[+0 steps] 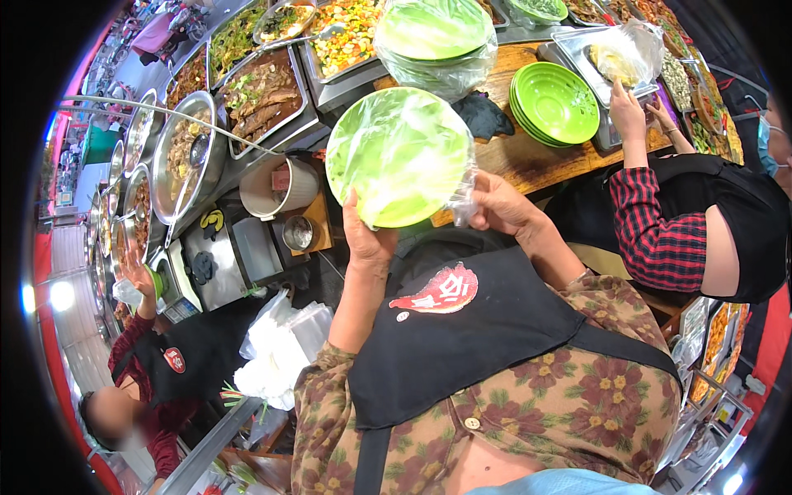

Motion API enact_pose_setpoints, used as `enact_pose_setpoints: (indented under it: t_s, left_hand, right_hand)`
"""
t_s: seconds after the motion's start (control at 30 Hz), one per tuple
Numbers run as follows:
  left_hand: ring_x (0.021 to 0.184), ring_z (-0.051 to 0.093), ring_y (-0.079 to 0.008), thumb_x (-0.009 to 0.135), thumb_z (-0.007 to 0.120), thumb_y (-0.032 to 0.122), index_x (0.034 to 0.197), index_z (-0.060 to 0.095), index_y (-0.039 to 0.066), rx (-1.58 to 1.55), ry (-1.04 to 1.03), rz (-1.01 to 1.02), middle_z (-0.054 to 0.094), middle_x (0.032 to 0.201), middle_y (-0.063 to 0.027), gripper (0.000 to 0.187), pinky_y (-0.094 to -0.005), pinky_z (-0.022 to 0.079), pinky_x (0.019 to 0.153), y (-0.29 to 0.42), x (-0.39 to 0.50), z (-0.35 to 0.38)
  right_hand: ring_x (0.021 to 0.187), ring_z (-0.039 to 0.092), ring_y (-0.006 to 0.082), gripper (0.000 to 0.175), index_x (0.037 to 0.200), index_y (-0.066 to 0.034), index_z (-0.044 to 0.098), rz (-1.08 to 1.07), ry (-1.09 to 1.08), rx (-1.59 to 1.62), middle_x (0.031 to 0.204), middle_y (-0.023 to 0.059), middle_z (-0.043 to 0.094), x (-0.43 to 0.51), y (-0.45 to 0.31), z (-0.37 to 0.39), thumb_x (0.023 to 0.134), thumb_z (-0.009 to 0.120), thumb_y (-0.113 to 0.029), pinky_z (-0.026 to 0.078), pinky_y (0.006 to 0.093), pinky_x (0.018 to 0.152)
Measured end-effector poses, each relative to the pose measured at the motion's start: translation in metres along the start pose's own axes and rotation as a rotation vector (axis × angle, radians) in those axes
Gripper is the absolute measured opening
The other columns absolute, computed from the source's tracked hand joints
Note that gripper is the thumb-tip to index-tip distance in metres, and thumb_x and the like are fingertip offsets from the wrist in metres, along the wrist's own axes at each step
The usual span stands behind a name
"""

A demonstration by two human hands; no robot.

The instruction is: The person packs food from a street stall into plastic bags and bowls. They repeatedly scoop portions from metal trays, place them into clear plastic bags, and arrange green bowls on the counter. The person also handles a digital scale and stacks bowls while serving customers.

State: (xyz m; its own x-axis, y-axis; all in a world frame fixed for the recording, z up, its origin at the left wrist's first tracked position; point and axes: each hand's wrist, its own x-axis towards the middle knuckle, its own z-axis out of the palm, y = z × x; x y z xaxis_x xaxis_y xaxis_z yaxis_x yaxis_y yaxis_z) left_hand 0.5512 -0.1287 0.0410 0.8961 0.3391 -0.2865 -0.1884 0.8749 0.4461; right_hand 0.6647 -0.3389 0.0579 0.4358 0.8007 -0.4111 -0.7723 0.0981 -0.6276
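Observation:
A round green plate point(399, 158) with clear plastic film over its face is held up in front of my apron. My left hand point(369, 238) grips its lower left edge, thumb on the rim. At the lower right edge, my right hand point(504, 204) pinches gathered plastic film between thumb and fingers. Just beyond the plate, a stack of green plates wrapped in clear plastic point(436, 46) rests on the counter. A dark cloth point(484, 116) lies beside that stack, and a stack of green bowls point(557, 102) stands to its right on the wooden board point(532, 162).
Metal trays of food point(263, 93) and large steel bowls point(187, 154) line the far and left sides. A white bucket point(279, 185) stands left. One co-worker in checked sleeves point(659, 229) handles a bagged item at right; another point(179, 352) is at lower left near white plastic bags point(281, 352).

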Motion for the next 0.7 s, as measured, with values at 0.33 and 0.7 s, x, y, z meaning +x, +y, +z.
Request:
enact_pose_setpoints:
  t_s: [0.33, 0.7]
  left_hand:
    - [0.129, 0.048, -0.0325, 0.097, 0.031, 0.064, 0.147, 0.034, 0.007, 0.002, -0.075, -0.125, 0.045, 0.145, -0.0143, 0.076, -0.0476, 0.039, 0.108, 0.007, 0.003, 0.019]
    - [0.088, 0.063, -0.0168, 0.092, 0.063, 0.01, 0.119, 0.058, 0.003, 0.265, 0.148, 0.148, 0.064, 0.104, -0.0064, 0.028, -0.0306, 0.055, 0.075, -0.018, 0.096, 0.087]
  right_hand:
    - [0.083, 0.068, 0.0154, 0.022, 0.113, -0.0007, 0.058, -0.216, 0.04, 0.151, 0.1, 0.01, 0.068, 0.022, -0.037, -0.055, 0.097, 0.054, -0.015, 0.059, 0.0284, 0.07]
    - [0.083, 0.063, 0.0138, 0.026, 0.115, 0.0079, 0.059, -0.655, 0.368, -0.227, 0.101, 0.0105, 0.066, 0.064, -0.12, 0.012, 0.094, 0.05, -0.004, 0.052, 0.0278, 0.073]
